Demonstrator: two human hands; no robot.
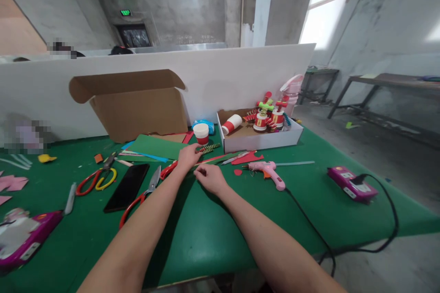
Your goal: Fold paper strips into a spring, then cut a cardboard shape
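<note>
Both my hands meet at the middle of the green table (206, 233). My left hand (188, 155) is closed in a pinch on the end of a green and gold folded paper spring (208, 148) that lies next to a red and white paper cup (201, 133). My right hand (210, 177) is curled shut just below it, pressing on a thin red paper strip (220, 158); what its fingers hold is too small to name. Red-handled scissors (142, 196) lie just left of my left forearm.
A pink glue gun (268, 171) with a black cord lies right of my hands. A white box (261, 135) holds paper-cup figures. An open cardboard box (137, 105), green paper sheet (158, 146), black phone (127, 187), red-yellow scissors (96, 178) and purple devices (349, 184) surround them.
</note>
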